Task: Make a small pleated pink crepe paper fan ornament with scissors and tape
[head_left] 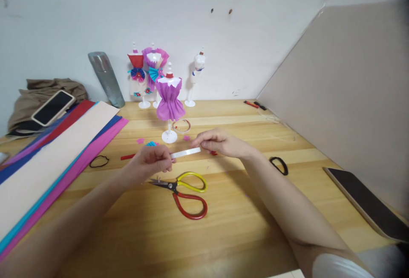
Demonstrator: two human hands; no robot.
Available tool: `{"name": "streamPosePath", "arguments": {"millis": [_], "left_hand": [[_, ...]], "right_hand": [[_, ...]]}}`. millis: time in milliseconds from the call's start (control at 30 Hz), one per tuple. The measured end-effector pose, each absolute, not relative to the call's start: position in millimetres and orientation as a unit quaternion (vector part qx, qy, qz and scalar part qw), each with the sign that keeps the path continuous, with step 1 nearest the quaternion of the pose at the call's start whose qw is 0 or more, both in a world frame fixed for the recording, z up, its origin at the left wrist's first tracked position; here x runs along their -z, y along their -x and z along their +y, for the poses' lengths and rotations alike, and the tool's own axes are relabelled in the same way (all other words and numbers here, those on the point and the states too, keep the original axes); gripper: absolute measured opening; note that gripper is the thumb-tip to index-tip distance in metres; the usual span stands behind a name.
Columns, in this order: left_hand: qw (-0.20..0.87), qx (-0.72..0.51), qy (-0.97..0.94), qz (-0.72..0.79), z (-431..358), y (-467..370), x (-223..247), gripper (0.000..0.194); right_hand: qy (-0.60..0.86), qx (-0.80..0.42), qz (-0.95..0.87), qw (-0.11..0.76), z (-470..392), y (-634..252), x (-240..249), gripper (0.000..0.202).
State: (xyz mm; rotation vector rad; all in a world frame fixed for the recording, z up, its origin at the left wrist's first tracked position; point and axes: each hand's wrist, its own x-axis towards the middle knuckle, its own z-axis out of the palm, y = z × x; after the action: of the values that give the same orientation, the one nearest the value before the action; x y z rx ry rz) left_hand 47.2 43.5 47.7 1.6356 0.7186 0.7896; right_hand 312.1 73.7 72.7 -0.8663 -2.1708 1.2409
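Observation:
Between the thumb and fingers of my left hand [153, 158] is a short, glossy white strip [187, 153], which points to the right. My right hand [220, 142] is at the strip's free end with thumb and forefinger drawn together; whether anything is pinched there is hidden. Just below lie scissors [171, 186] with one yellow and one red handle, their blades toward the left. Behind my hands stands a small white dress form in a gathered purple crepe-paper dress [169, 99]. Pink paper scraps [140, 140] and a pleated blue piece [152, 144] lie near its base.
More dress forms [190, 86] stand along the wall beside a grey bottle [107, 79]. Stacked coloured paper sheets [64, 158] cover the left side, near a phone [53, 107] on brown cloth. A black band [278, 166] and a dark tablet-like device [364, 201] lie right.

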Motion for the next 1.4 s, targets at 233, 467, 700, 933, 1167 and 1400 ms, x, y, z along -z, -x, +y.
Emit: {"name": "streamPosePath", "arguments": {"millis": [233,467,700,933,1167,1400], "left_hand": [[0.56,-0.343,-0.672,0.343,43,-49,-40,0.026],[0.552,-0.355,-0.647,0.388,47,-48,-42,0.033],[0.558,-0.323,-0.639,0.419,47,-48,-41,0.031],[0.578,-0.321,-0.623,0.418,47,-47,-41,0.032],[0.587,-0.326,-0.618,0.408,49,-47,-38,0.031],[0.587,-0.334,-0.621,0.398,48,-48,-38,0.031]], "right_hand": [[0.363,-0.514,-0.759,0.169,80,-328,-75,0.021],[0.469,-0.481,-0.716,0.189,91,-361,-84,0.018],[0.642,-0.168,-0.729,0.168,114,-370,-63,0.039],[0.617,-0.128,-0.772,0.087,131,-381,-26,0.029],[0.603,-0.072,-0.79,0.088,139,-387,-8,0.033],[0.627,-0.066,-0.764,0.139,138,-384,-16,0.027]]}}
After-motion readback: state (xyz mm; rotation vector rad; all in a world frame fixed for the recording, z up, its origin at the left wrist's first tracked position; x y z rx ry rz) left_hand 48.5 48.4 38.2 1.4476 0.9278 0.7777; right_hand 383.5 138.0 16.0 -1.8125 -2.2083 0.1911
